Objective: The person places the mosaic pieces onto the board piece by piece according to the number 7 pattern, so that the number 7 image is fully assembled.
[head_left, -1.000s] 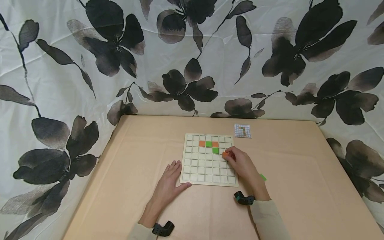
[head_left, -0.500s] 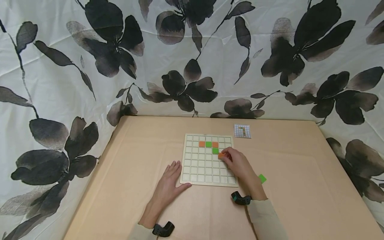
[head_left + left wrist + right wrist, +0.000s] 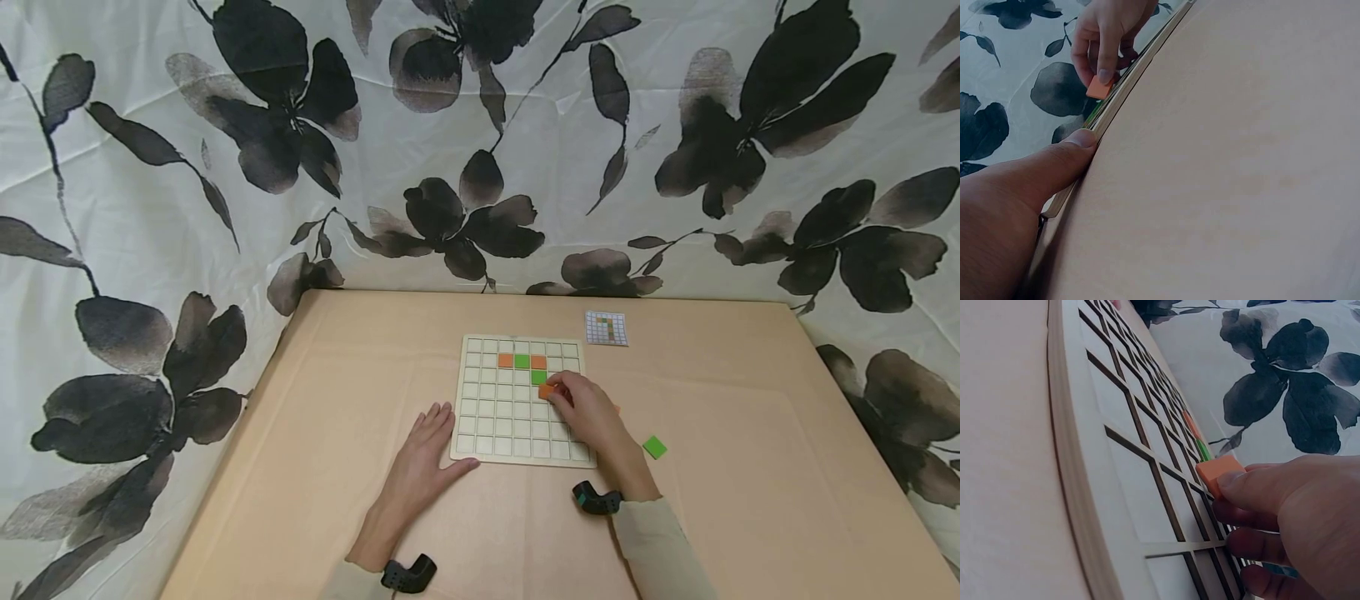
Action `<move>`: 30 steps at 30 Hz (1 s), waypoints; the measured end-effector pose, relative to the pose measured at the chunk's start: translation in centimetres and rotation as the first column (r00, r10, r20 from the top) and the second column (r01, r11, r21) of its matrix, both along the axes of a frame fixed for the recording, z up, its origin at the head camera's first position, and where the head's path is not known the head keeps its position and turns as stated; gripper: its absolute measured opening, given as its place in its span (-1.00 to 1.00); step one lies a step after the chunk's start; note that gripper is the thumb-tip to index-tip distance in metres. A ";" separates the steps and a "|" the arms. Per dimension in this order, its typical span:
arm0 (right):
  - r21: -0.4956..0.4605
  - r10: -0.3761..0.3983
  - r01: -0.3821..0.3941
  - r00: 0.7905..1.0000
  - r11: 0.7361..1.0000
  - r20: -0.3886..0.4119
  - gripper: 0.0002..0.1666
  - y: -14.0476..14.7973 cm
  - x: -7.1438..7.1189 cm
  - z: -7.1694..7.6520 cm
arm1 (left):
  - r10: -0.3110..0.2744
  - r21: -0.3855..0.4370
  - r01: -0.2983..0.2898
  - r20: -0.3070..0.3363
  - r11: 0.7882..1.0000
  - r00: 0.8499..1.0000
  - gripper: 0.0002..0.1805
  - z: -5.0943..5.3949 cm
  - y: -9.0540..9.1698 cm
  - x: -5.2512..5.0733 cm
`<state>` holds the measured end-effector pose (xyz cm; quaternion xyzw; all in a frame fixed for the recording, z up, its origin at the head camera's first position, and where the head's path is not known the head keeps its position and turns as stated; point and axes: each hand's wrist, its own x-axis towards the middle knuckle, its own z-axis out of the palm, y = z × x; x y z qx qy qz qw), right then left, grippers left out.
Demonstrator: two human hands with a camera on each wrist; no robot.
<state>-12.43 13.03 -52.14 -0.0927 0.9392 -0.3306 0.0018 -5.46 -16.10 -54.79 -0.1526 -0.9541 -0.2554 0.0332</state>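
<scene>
On the counter (image 3: 750, 417), left of the middle between its left and right edges, a black wrist device (image 3: 408, 575) sat at the end of a pale sleeve; any marking on it was too small to read. The left hand (image 3: 420, 462) lay with its fingers extended and its grip relaxed, the thumb touching the left part of a pale gridded board (image 3: 487, 421). Along a row toward the counter's far edge, the board bore an orange, a green and another orange square, with a lower green square (image 3: 538, 377) beneath the last. Just on the near side of that one, the right hand's (image 3: 588, 408) grip pinched an orange tile (image 3: 546, 392), tilted over the board; contact could not be told. Near the far edge lay a small card (image 3: 606, 328), printed with a grid and coloured squares, its finer print illegible. A loose green tile (image 3: 655, 447) lay between the board and the counter's right edge.
</scene>
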 end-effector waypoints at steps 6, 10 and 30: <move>0.013 0.010 -0.010 1.000 1.000 -0.009 -0.76 -0.3 0.0 -0.1 | -0.005 0.001 0.005 0.000 1.000 1.000 -0.02 0.2 0.0 0.1; 0.024 0.016 -0.016 1.000 1.000 -0.013 -0.74 -0.4 0.0 -0.2 | -0.003 0.003 0.003 0.003 1.000 1.000 -0.02 0.3 0.0 0.0; 0.036 0.026 -0.024 0.996 0.999 -0.081 -0.74 -0.6 0.0 -0.5 | -0.005 -0.007 0.005 0.003 1.000 1.000 -0.01 0.3 0.0 0.0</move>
